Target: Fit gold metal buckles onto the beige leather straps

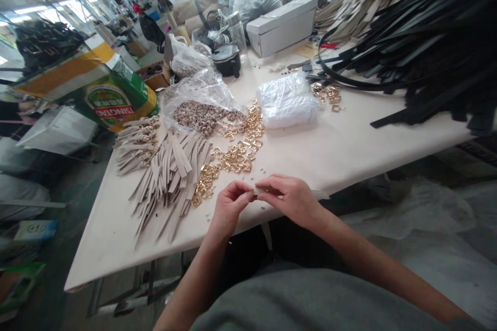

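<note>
My left hand and my right hand meet over the table's near edge. Both pinch a small light piece between thumb and fingertips; a beige strip end shows beyond my right hand. What exactly the pinched piece is stays too small to tell. Gold buckles lie in a pile just beyond my left hand. Left of them, beige strips are heaped, some hanging toward the near edge. Behind sits a clear plastic bag of small beige loops.
A wrapped plastic package lies mid-table, with a white box behind. Black straps heap at the right. A green carton stands at the left, near a black lidded pot. The table's edge runs along the front.
</note>
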{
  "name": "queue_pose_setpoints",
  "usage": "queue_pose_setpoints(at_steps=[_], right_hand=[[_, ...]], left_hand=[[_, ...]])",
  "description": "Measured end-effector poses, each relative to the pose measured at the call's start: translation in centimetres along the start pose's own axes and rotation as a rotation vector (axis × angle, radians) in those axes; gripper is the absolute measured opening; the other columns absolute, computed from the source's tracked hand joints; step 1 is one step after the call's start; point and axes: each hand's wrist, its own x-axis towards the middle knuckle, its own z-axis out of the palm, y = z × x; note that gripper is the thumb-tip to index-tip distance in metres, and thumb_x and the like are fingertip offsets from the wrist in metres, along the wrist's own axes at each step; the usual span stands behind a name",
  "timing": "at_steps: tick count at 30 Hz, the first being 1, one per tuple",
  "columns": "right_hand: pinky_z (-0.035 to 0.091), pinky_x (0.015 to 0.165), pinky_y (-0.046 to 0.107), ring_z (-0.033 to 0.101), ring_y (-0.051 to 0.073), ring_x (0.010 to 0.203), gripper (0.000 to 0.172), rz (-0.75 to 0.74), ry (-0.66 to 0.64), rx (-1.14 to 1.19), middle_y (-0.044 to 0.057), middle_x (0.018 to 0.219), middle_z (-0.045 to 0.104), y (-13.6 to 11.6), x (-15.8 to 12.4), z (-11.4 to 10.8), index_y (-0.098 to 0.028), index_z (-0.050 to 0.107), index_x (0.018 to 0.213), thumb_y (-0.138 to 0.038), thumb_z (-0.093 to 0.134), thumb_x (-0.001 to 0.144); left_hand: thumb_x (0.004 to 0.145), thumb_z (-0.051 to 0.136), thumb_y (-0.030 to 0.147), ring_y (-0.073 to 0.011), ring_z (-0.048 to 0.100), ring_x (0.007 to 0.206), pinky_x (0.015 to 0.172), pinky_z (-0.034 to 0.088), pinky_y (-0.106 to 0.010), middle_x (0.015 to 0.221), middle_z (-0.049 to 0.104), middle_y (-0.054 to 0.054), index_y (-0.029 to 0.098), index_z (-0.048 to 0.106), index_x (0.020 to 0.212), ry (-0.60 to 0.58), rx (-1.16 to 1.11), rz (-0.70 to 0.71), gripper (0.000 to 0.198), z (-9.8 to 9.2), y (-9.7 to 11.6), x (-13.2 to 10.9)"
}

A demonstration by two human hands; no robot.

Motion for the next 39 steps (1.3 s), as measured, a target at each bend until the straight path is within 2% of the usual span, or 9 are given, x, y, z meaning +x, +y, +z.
queue_pose_setpoints(at_steps=[6,10,13,19,24,29,32,35,39], right_hand=[[0.046,0.066,0.024,0.066,0.014,0.072,0.006,0.006,0.021,0.002,0.002,0.083,0.074,0.3,0.3,-0.1,-0.02,0.072,0.09,-0.023,0.068,0.089],[0.045,0.065,0.025,0.066,0.015,0.071,0.015,-0.044,0.038,-0.117,0.003,0.08,0.073,1.2,0.7,-0.7,-0.021,0.07,0.084,-0.027,0.059,0.094],[0.043,0.064,0.027,0.065,0.017,0.069,0.021,-0.024,0.115,-0.227,0.003,0.078,0.072,2.8,1.0,-1.3,-0.021,0.067,0.079,-0.03,0.056,0.095],[0.041,0.059,0.029,0.064,0.018,0.063,0.022,0.073,0.203,-0.291,0.002,0.071,0.07,5.1,1.4,-1.7,-0.023,0.065,0.077,-0.034,0.054,0.093],[0.038,0.057,0.03,0.063,0.018,0.061,0.024,0.049,0.188,-0.365,0.002,0.073,0.071,5.3,1.2,-1.1,-0.023,0.063,0.077,-0.035,0.052,0.095],[0.04,0.059,0.03,0.065,0.019,0.065,0.027,0.037,0.17,-0.381,0.003,0.075,0.071,5.5,1.0,-1.0,-0.023,0.065,0.08,-0.037,0.049,0.097],[0.041,0.06,0.03,0.066,0.02,0.067,0.028,0.04,0.165,-0.375,0.004,0.077,0.072,5.6,1.1,-1.0,-0.023,0.066,0.082,-0.037,0.048,0.098],[0.042,0.061,0.03,0.066,0.02,0.067,0.027,0.046,0.166,-0.374,0.004,0.077,0.072,5.6,1.1,-1.0,-0.022,0.066,0.083,-0.037,0.049,0.097],[0.042,0.064,0.03,0.067,0.02,0.07,0.022,0.047,0.148,-0.361,0.004,0.08,0.073,5.4,1.1,-1.0,-0.022,0.066,0.084,-0.034,0.052,0.097]], left_hand=[[0.072,0.083,0.032,-0.0123,0.065,0.072,0.075,0.053,-0.026,0.074,0.069,0.0,0.017,0.068,0.078,-0.019,-0.002,0.024,0.022,1.0,0.3,0.5],[0.073,0.082,0.033,-0.0142,0.068,0.074,0.075,0.054,-0.029,0.078,0.07,0.0,0.018,0.068,0.096,-0.071,0.034,0.014,0.03,0.6,0.3,1.7],[0.076,0.078,0.035,-0.0153,0.068,0.074,0.073,0.053,-0.029,0.08,0.071,-0.002,0.017,0.068,0.097,-0.06,0.206,0.059,0.029,-1.6,1.1,4.1],[0.084,0.066,0.031,-0.0183,0.067,0.077,0.075,0.051,-0.031,0.086,0.074,-0.005,0.018,0.073,0.093,0.183,0.822,0.304,0.017,-7.9,5.0,11.5],[0.083,0.061,0.019,-0.0249,0.068,0.093,0.089,0.049,-0.037,0.099,0.075,-0.011,0.017,0.074,0.097,0.324,1.279,0.351,0.019,-9.9,7.4,16.8],[0.085,0.058,0.019,-0.0299,0.059,0.12,0.106,0.042,-0.04,0.125,0.067,-0.017,0.013,0.066,0.124,0.368,1.446,0.35,0.04,-10.4,8.0,20.8],[0.082,0.053,0.011,-0.0294,0.058,0.122,0.108,0.04,-0.039,0.128,0.065,-0.017,0.012,0.063,0.129,0.315,1.468,0.318,0.048,-10.0,7.6,22.4],[0.079,0.051,0.005,-0.0278,0.059,0.119,0.106,0.041,-0.037,0.125,0.066,-0.016,0.014,0.065,0.126,0.268,1.47,0.318,0.051,-8.9,6.6,22.7],[0.084,0.048,0.006,-0.0247,0.059,0.118,0.106,0.042,-0.035,0.124,0.067,-0.013,0.017,0.068,0.12,0.21,1.453,0.366,0.043,-7.9,5.0,20.8]])
